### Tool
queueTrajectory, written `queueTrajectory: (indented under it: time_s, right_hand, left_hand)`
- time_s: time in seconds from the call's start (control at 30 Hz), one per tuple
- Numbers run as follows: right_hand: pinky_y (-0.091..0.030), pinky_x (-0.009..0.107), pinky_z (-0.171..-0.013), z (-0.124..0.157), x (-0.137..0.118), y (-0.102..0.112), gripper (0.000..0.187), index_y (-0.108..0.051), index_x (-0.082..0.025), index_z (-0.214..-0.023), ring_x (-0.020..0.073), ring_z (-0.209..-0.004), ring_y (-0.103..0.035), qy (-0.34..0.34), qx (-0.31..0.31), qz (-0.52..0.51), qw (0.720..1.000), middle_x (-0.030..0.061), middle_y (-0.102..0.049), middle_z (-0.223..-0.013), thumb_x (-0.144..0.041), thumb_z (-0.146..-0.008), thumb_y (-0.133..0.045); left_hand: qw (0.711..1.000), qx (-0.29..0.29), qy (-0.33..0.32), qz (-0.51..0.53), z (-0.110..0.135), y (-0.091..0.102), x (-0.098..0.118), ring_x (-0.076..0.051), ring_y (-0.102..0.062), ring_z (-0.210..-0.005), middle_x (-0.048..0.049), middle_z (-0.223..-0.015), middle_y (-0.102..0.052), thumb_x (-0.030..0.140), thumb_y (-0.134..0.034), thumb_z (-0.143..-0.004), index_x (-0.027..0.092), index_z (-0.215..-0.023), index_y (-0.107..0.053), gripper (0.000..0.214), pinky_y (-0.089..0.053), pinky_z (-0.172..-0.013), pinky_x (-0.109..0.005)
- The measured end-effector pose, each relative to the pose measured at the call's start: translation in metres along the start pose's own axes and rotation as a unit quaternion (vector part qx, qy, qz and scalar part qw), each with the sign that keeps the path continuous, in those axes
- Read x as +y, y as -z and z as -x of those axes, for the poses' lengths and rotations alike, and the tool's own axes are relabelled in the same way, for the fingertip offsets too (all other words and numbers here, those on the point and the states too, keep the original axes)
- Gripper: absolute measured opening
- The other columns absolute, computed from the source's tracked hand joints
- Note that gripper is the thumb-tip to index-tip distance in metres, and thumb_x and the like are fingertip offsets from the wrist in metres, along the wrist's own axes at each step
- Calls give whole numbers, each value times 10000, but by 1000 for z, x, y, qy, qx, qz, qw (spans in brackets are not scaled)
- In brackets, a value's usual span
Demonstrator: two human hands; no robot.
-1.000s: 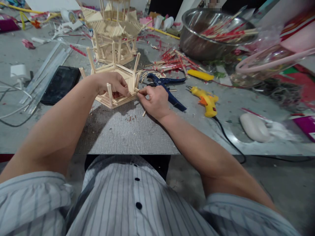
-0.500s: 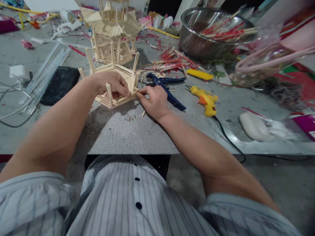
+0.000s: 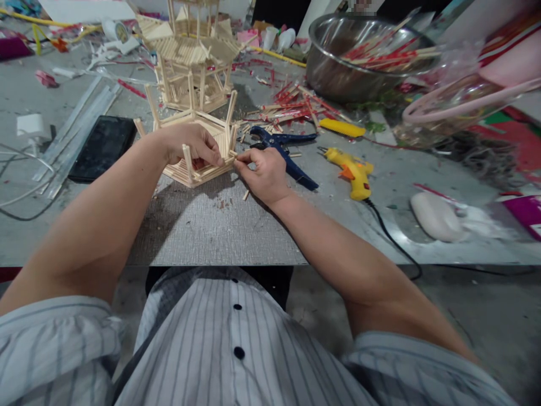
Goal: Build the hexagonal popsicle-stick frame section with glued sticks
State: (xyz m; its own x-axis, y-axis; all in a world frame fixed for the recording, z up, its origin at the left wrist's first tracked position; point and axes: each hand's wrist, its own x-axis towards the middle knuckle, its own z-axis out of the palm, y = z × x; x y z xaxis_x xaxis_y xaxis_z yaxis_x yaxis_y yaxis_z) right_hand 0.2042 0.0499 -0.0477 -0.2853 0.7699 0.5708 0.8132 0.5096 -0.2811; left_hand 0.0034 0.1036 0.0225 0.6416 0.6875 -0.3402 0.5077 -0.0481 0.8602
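Fingers of the right hand (image 3: 264,173) pinch a stick (image 3: 233,153) at the wooden frame (image 3: 206,179) on the bench (image 3: 333,225); whether the left hand (image 3: 186,143) grips it I can't tell, and uneven pressure could skew a corner post (image 3: 233,137)

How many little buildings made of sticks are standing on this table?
2 visible: a low, open frame at the left hand and a taller, roofed tower behind it, its top out of view. Others may be hidden.
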Motion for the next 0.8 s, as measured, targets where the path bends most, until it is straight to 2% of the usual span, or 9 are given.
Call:
queueTrajectory:
  time_s: [0.27, 0.53, 0.7, 0.8]
  right_hand:
    - [-400, 356, -797, -1, -3, 3, 278, -677, -187, -855, 190, -757, -624, -9, -13, -19, 1000, 47, -717, -807, -373, -899, -474]
    - [-401, 346, -785, -1, -1, 3, 321, -680, -182, -855, 189, -756, -628, -8, -13, -27, 1000, 53, -715, -810, -403, -908, -453]
    - [-408, 343, -781, -1, -2, 3, 314, -682, -182, -857, 189, -751, -632, -10, -5, -29, 1000, 49, -716, -801, -395, -906, -456]
    - [-414, 338, -780, -2, -2, 3, 301, -683, -184, -857, 189, -754, -634, -16, -6, -29, 999, 49, -718, -803, -390, -899, -468]
  left_hand:
    - [1000, -11, -25, 12, -2, 2, -5, -26, -441, -482, 42, -479, -464, 290, -807, -609, 67, -643, -646, 278, -292, -504, -145]
    - [1000, 7, -6, 9, -3, 3, -6, -57, -450, -489, 18, -491, -501, 317, -828, -574, 90, -657, -668, 289, -330, -495, -170]
    - [1000, 14, 3, 0, -3, 2, -4, -79, -482, -517, 5, -523, -510, 314, -812, -604, 88, -701, -678, 279, -352, -513, -190]
    - [1000, 10, 2, 7, -2, 1, -2, -69, -466, -488, 4, -509, -509, 309, -823, -591, 88, -653, -655, 285, -340, -490, -185]
